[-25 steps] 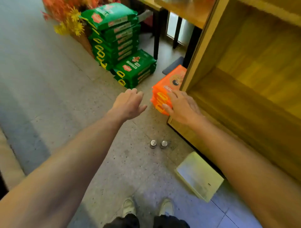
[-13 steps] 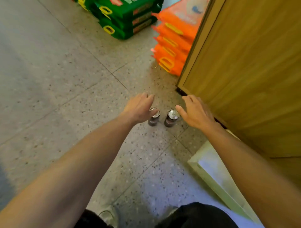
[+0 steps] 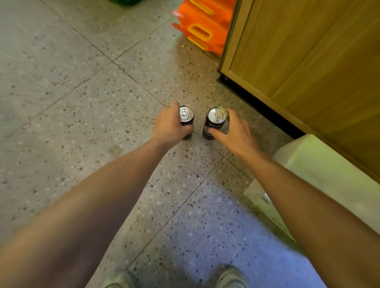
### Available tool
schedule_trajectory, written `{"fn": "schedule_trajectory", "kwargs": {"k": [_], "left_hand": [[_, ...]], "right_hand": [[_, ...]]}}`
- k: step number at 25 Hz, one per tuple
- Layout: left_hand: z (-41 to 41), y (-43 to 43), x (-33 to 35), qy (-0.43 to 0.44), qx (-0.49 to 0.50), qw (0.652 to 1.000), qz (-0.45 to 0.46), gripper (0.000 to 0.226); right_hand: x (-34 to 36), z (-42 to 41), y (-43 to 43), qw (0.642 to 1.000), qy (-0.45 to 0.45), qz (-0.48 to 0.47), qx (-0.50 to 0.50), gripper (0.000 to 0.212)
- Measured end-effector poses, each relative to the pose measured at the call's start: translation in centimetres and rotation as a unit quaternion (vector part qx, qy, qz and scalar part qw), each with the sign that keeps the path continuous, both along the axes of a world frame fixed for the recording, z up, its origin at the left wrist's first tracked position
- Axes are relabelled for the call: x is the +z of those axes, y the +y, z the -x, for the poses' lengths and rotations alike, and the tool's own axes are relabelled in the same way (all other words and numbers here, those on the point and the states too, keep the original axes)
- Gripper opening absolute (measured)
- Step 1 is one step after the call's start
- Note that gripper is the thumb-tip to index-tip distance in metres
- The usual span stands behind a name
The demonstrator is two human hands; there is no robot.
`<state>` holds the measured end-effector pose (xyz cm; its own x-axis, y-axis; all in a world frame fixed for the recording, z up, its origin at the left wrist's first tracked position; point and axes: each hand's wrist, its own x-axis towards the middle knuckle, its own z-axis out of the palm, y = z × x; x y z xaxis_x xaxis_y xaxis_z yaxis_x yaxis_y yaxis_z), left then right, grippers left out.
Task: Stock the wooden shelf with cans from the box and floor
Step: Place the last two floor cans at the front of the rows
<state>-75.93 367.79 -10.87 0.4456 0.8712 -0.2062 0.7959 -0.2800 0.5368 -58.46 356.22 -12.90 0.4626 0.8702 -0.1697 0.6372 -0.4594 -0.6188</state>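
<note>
Two dark cans with silver tops stand upright side by side on the speckled floor. My left hand (image 3: 169, 126) is wrapped around the left can (image 3: 186, 114). My right hand (image 3: 233, 131) closes on the right can (image 3: 216, 116), thumb across its front and fingers behind it. The wooden shelf (image 3: 308, 67) rises at the right, its lower side panel and black base strip close to the cans. The box (image 3: 320, 170), pale and open-topped, lies on the floor against the shelf, partly hidden by my right forearm.
Orange packs (image 3: 202, 26) with yellow handles are stacked on the floor beside the shelf's far corner. A bit of green packaging (image 3: 125, 1) shows at the top edge. My shoes (image 3: 228, 275) are at the bottom. Bare terrazzo floor (image 3: 72, 92) spreads to the left.
I have bent down toward the floor, so the cans look larger. Both hands dropped from in front of the shelf to the cans and closed around them.
</note>
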Motion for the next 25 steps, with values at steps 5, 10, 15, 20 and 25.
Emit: {"fn": "schedule_trajectory", "kwargs": {"k": [5,10,15,20,25], "left_hand": [[-0.3,0.8,0.7,-0.042,-0.002,0.999,0.016,0.044],[-0.9,1.0,10.7,-0.082,-0.024,0.996,0.035,0.045],[-3.2,0.4,32.4,-0.075,-0.103,0.992,0.013,0.049],[-7.8,-2.5,60.6,-0.1,-0.215,0.971,-0.02,0.048],[-13.7,-6.8,82.4,-0.125,-0.318,0.939,-0.03,0.046]], "right_hand": [[0.6,1.1,1.4,0.997,0.041,-0.049,-0.04,0.059],[10.0,1.1,0.3,0.994,0.069,-0.067,-0.051,0.059],[30.8,-0.2,-2.1,0.987,0.094,-0.094,-0.087,0.063],[57.4,-3.3,-7.2,0.976,0.087,-0.144,-0.136,0.057],[79.0,-7.4,-14.0,0.964,0.066,-0.18,-0.186,0.055]]}}
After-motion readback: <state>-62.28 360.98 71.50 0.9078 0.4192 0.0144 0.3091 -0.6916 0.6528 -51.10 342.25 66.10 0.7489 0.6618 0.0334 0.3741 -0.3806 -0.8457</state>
